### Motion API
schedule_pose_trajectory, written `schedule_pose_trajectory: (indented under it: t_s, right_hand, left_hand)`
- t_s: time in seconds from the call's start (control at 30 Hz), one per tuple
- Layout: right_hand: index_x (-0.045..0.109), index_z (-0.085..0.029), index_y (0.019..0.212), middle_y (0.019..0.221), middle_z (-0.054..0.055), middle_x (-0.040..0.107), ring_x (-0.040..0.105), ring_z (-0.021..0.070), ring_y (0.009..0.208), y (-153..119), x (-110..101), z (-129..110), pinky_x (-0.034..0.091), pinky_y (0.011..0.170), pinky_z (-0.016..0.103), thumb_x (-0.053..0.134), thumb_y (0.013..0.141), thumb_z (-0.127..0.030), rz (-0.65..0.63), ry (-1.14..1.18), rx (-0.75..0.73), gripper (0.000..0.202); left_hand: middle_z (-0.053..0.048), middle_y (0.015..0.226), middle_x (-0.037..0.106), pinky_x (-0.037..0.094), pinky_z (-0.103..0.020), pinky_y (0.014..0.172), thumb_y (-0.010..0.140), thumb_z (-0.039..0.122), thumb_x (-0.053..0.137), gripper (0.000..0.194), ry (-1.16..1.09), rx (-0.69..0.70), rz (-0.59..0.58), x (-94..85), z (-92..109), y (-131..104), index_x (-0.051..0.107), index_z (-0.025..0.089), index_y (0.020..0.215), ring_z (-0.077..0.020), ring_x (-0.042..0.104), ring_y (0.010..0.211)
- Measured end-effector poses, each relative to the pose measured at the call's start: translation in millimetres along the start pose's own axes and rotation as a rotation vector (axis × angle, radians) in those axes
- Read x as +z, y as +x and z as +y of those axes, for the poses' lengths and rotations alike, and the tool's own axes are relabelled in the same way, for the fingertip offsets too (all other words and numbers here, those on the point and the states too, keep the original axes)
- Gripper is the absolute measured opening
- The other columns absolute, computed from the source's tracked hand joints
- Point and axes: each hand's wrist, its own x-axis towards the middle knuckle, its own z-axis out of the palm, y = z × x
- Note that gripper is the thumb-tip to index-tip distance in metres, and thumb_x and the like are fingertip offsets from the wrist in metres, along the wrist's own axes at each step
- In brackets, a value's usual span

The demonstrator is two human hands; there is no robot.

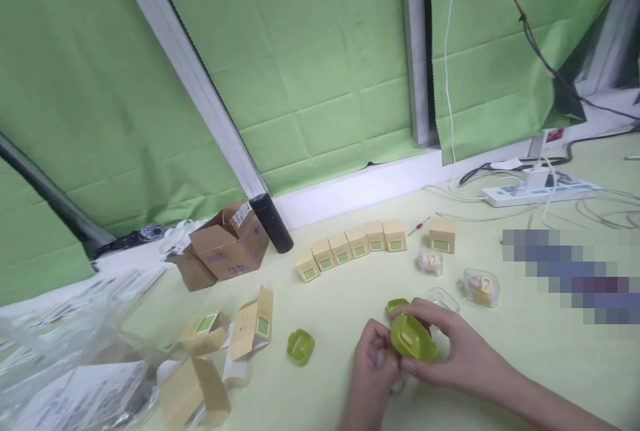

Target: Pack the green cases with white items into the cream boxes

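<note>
My right hand [447, 344] grips a small olive-green plastic dish [415, 337], tilted toward me, with a small beige piece [407, 338] inside it. Close against the dish is my left hand [375, 367], its fingers curled in. Something pale shows under those fingers, too hidden to name. Behind the right fingertips, part of another green piece [399, 305] is visible. A separate green dish [301, 347] lies on the table to the left. Beyond my right hand are a clear plastic lid [443, 299] and two clear cases [481, 287] with pinkish and yellow contents.
Several small tan boxes [357, 242] stand in a row, with one more box [442, 235] to their right. Opened boxes [253, 324] and plastic wrap [85, 384] lie left. A cardboard carton [233, 244], black cylinder [271, 223] and power strip [540, 191] are farther back.
</note>
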Motion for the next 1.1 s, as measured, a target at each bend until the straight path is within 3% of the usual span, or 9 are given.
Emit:
schedule_pose_trajectory:
  t_s: [0.13,0.23,0.3,0.43,0.57,0.73,0.87,0.97,1.1]
  right_hand:
    - [0.062,-0.027,0.099,0.097,0.003,0.064,0.058,0.0267,0.098,-2.3,-4.8,0.3,0.047,0.086,0.037,0.065,0.061,-0.014,0.053,-0.011,-0.088,0.040]
    - [0.054,-0.028,0.114,0.111,0.005,0.060,0.054,0.0275,0.108,-0.9,-10.2,3.8,0.045,0.091,0.040,0.063,0.069,-0.022,0.155,-0.016,-0.093,0.046]
    - [0.047,-0.029,0.119,0.114,0.006,0.058,0.054,0.0260,0.107,1.1,-12.5,5.2,0.045,0.091,0.039,0.064,0.073,-0.029,0.211,-0.055,-0.081,0.049]
    - [0.051,-0.027,0.107,0.106,0.004,0.058,0.055,0.0238,0.102,3.0,-7.7,8.4,0.047,0.086,0.036,0.066,0.072,-0.026,0.031,-0.120,-0.097,0.038]
    - [0.043,-0.025,0.114,0.120,0.008,0.045,0.045,0.0285,0.114,1.1,5.4,15.3,0.042,0.092,0.040,0.076,0.059,-0.024,0.003,-0.123,-0.104,0.064]
    - [0.046,-0.025,0.103,0.102,0.004,0.051,0.051,0.0227,0.098,-0.2,15.1,20.2,0.045,0.086,0.038,0.062,0.072,-0.019,-0.047,-0.107,-0.056,0.036]
    - [0.049,-0.026,0.111,0.119,0.007,0.048,0.050,0.0245,0.107,-0.4,16.4,22.8,0.045,0.089,0.038,0.065,0.071,-0.022,-0.076,-0.094,-0.045,0.044]
    - [0.060,-0.027,0.098,0.129,0.007,0.044,0.045,0.0295,0.117,-1.3,15.7,23.7,0.044,0.093,0.042,0.069,0.071,-0.029,-0.105,-0.111,-0.038,0.029]
    - [0.060,-0.025,0.092,0.125,0.008,0.051,0.044,0.0302,0.121,1.0,7.8,23.6,0.042,0.096,0.045,0.067,0.074,-0.035,-0.029,-0.010,-0.038,0.022]
  left_hand:
    - [0.003,0.059,0.051,0.031,-0.022,0.057,0.055,0.043,0.078,0.041,-0.054,-0.044,-0.050,2.7,-1.7,5.5,0.044,0.019,0.062,-0.0102,0.043,0.057]
    - [0.003,0.058,0.053,0.030,-0.023,0.052,0.066,0.047,0.067,0.033,-0.138,-0.134,-0.074,2.7,5.6,5.2,0.049,0.020,0.072,-0.0120,0.046,0.055]
    - [-0.001,0.064,0.058,0.031,-0.024,0.050,0.071,0.056,0.055,0.040,-0.263,-0.222,-0.121,2.1,10.9,3.3,0.054,0.019,0.085,-0.0159,0.051,0.058]
    - [-0.007,0.079,0.062,0.036,-0.026,0.055,0.076,0.064,0.045,0.058,-0.458,-0.320,-0.260,4.3,15.3,-1.2,0.057,0.013,0.102,-0.0189,0.056,0.069]
    - [-0.005,0.089,0.062,0.035,-0.023,0.058,0.083,0.058,0.044,0.049,-0.543,-0.317,-0.161,5.9,17.0,-4.8,0.055,0.018,0.109,-0.0151,0.055,0.074]
    - [-0.004,0.085,0.058,0.037,-0.024,0.064,0.081,0.065,0.038,0.055,-0.534,-0.241,-0.115,1.2,14.5,-5.6,0.059,0.017,0.097,-0.0166,0.053,0.080]
    - [-0.004,0.089,0.058,0.038,-0.025,0.061,0.075,0.074,0.035,0.064,-0.441,-0.261,-0.077,2.6,13.2,-6.3,0.057,0.021,0.101,-0.0175,0.054,0.077]
    - [-0.008,0.095,0.060,0.039,-0.028,0.061,0.072,0.078,0.030,0.072,-0.279,-0.253,-0.042,4.8,17.4,-7.2,0.057,0.023,0.108,-0.0205,0.055,0.078]
    - [-0.011,0.094,0.059,0.039,-0.030,0.063,0.073,0.078,0.028,0.074,-0.179,-0.192,0.022,2.4,20.0,-4.3,0.067,0.018,0.094,-0.0233,0.054,0.082]
